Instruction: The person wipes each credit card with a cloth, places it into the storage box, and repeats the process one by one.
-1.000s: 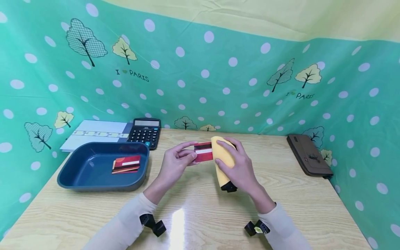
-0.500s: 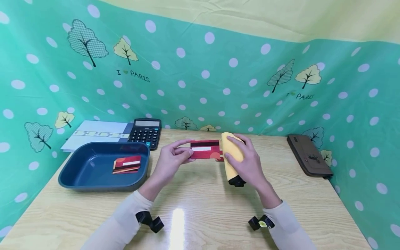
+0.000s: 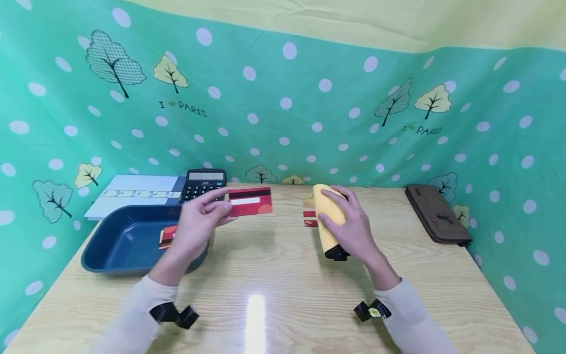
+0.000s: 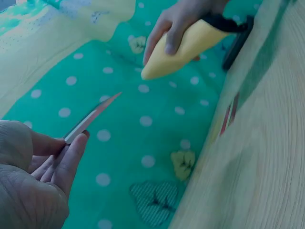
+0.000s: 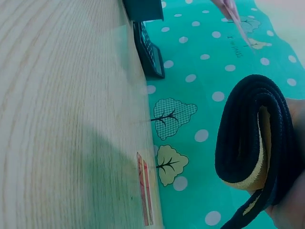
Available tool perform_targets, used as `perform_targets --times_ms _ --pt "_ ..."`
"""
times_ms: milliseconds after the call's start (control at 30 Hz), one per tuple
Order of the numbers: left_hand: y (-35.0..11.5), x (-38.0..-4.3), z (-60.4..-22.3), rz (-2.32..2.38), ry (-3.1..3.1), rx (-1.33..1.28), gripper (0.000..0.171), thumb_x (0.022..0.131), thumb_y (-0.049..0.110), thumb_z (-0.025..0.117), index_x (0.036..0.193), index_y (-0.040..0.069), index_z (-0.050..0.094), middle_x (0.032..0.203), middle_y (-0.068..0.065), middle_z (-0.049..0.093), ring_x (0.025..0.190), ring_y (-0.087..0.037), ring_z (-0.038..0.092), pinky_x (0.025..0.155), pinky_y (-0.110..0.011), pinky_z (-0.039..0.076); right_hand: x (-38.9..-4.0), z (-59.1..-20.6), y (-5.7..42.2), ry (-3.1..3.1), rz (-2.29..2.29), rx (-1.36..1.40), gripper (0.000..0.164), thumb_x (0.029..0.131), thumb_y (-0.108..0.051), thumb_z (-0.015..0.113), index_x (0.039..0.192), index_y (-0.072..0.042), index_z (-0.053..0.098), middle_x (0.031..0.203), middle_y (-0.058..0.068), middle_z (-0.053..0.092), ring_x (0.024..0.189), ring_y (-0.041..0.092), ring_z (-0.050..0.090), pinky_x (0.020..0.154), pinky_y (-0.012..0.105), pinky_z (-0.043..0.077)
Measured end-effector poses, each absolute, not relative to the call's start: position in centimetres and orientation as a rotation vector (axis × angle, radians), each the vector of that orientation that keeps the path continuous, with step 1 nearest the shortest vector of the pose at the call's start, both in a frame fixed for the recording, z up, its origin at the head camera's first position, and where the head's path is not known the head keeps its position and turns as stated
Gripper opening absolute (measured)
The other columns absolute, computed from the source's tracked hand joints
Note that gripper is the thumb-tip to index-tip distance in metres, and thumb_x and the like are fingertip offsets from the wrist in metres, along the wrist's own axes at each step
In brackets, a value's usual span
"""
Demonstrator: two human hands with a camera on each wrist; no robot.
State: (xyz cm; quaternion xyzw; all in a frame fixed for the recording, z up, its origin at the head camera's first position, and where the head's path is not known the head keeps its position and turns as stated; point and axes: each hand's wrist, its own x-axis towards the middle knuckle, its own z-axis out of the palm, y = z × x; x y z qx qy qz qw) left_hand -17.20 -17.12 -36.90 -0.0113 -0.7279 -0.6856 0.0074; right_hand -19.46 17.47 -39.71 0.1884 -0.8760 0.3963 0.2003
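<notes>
At the far left of the wooden tabletop [image 3: 274,275], a pale folder [image 3: 137,186] with a patterned band lies against the green dotted curtain [image 3: 265,118]. In front of it stands a dark blue basin [image 3: 117,253], and inside, toward its right end, rests a small card pile [image 3: 166,237] — a red card with a dark stripe on top, yellowish edges showing beneath. A black calculator [image 3: 204,175] sits just behind the basin, its screen end pointing toward the curtain.

The left hand [image 3: 199,219] passes in front of the basin's right end and pinches a red card [image 3: 251,205] by its left edge between thumb and fingers. That card (dark stripe along the top, white strip below it) is up in the air above the tabletop; the left wrist view shows it nearly edge-on.

Farther right, well apart from the held card, a red-and-white card [image 3: 310,219] lies on the tabletop, with a yellowish card [image 3: 308,200] just beyond it, both partly hidden by a yellow-and-black roll [image 3: 329,236]. The right hand [image 3: 353,226] grips this roll, fingers and thumb wrapped over its yellow face; the right wrist view shows dark layers coiled at its end — yellow lining between them.

At the far right, a brown zippered case [image 3: 435,214] lies near the curtain.
</notes>
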Motion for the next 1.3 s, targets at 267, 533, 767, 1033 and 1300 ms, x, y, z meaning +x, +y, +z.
perform_targets --times_ms 267,533,767,1033,1300 --pt "-23.5 -15.8 -36.6 -1.996 -2.419 0.059 0.057 0.103 0.028 0.065 0.155 0.013 0.048 0.115 0.011 0.078 0.094 -0.007 0.078 0.085 -0.023 0.063 -19.4 -39.5 17.6 -2.456 1.109 0.521 0.056 0.09 -0.018 0.08 0.142 -0.026 0.063 0.152 0.004 0.049 0.098 0.024 0.065 0.072 0.032 0.052" --pt "-28.1 -15.8 -37.8 -1.908 -2.508 0.209 0.061 0.104 0.029 0.062 0.158 0.009 0.042 0.111 0.023 0.07 0.093 0.004 0.074 0.086 -0.021 0.062 -19.4 -39.4 17.8 -2.462 1.127 0.52 0.055 0.09 -0.018 0.08 0.142 -0.025 0.063 0.152 0.004 0.049 0.098 0.024 0.064 0.072 0.031 0.052" --pt "-31.2 -16.4 -39.0 -1.943 -2.603 0.228 0.063 0.107 0.025 0.057 0.161 0.005 0.032 0.158 -0.026 0.04 0.096 0.006 0.072 0.091 -0.025 0.062 -19.4 -39.3 18.0 -2.464 1.124 0.509 0.056 0.09 -0.018 0.08 0.142 -0.025 0.063 0.152 0.004 0.049 0.095 0.024 0.063 0.071 0.031 0.052" --pt "-34.0 -17.0 -40.3 -2.318 -2.421 0.207 0.04 0.098 0.016 0.072 0.136 0.025 0.064 0.112 0.016 0.069 0.095 -0.006 0.076 0.089 -0.032 0.063 -19.6 -39.2 18.0 -2.461 1.115 0.514 0.056 0.09 -0.018 0.08 0.142 -0.025 0.063 0.152 0.004 0.049 0.101 0.026 0.064 0.074 0.033 0.052" --pt "-34.6 -17.5 -41.3 -2.241 -2.493 0.238 0.025 0.098 0.017 0.073 0.116 0.033 0.071 0.099 0.018 0.077 0.092 -0.004 0.076 0.086 -0.03 0.065 -19.5 -39.2 18.1 -2.469 1.123 0.506 0.055 0.09 -0.018 0.079 0.143 -0.024 0.062 0.153 0.005 0.048 0.096 0.025 0.063 0.071 0.031 0.052"
